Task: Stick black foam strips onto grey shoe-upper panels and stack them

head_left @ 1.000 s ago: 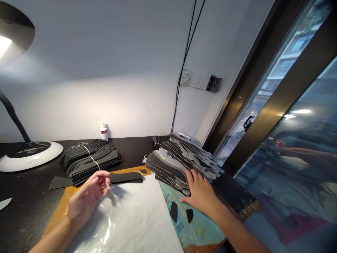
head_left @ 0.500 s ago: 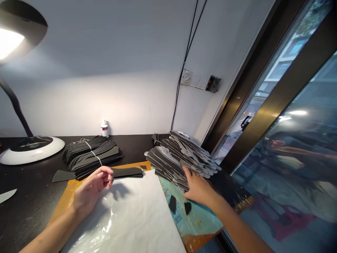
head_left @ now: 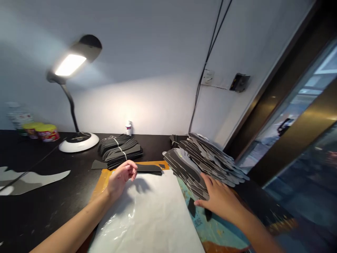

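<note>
My left hand (head_left: 122, 178) hovers over the upper left edge of a white plastic-covered sheet (head_left: 152, 214), fingers loosely curled; whether it holds anything small is hidden. My right hand (head_left: 219, 196) has its fingers spread and thumb apart at the lower right edge of a fanned stack of grey and black shaped pieces (head_left: 186, 168), holding none of them. Beyond my left hand lies a tied bundle of dark pieces (head_left: 119, 151). A short dark stack (head_left: 149, 169) rests at the sheet's top edge. Small black scraps (head_left: 192, 207) lie on the teal mat (head_left: 218, 228).
A lit desk lamp (head_left: 79, 142) stands at the back left, near yellow-lidded tubs (head_left: 47, 133). A small white bottle (head_left: 128, 128) is by the wall. Pale cut shapes (head_left: 39, 179) lie at the left. A metal-framed window is at the right.
The view has turned left, bringing the tubs and pale shapes into sight. My right hand has opened wider, its thumb now away from the stack. My left hand keeps its curled pose.
</note>
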`<state>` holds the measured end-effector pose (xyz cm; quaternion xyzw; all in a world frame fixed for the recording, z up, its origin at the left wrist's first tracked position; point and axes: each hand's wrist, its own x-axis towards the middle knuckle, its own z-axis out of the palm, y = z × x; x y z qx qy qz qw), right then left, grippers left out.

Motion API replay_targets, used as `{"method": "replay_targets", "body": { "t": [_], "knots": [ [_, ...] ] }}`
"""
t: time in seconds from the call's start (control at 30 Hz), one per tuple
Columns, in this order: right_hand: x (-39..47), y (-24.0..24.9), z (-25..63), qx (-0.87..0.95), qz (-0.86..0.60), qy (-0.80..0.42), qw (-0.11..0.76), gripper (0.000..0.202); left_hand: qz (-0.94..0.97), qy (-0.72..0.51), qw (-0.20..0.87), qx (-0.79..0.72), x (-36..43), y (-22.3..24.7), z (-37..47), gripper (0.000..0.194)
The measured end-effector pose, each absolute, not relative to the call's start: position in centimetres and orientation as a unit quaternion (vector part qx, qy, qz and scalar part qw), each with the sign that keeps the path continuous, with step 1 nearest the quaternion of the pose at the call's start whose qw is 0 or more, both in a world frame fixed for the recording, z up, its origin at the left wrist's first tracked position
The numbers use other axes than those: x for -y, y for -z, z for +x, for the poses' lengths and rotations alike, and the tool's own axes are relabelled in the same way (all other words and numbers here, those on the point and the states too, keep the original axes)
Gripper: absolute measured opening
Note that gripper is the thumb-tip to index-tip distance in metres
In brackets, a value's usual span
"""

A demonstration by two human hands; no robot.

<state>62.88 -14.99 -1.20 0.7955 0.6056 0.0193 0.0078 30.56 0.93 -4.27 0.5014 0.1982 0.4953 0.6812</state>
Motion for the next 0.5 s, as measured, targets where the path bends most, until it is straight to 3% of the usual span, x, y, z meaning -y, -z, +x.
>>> {"method": "replay_targets", "body": {
  "t": [0.2,0.33,0.5],
  "knots": [
    [12.8,3.7,62.5,-0.698,0.683,-0.2,-0.081,0.069,0.502,-0.505,0.667,-0.221,-0.4,4.3,30.9,0.027],
    [11.6,5.7,63.8,-0.726,0.645,-0.215,-0.101,0.055,0.51,-0.504,0.655,-0.239,-0.5,4.4,31.0,0.029],
    [11.5,5.2,65.1,-0.728,0.646,-0.185,-0.138,0.058,0.526,-0.535,0.607,-0.26,-0.1,3.4,31.1,0.023]
  ]
}}
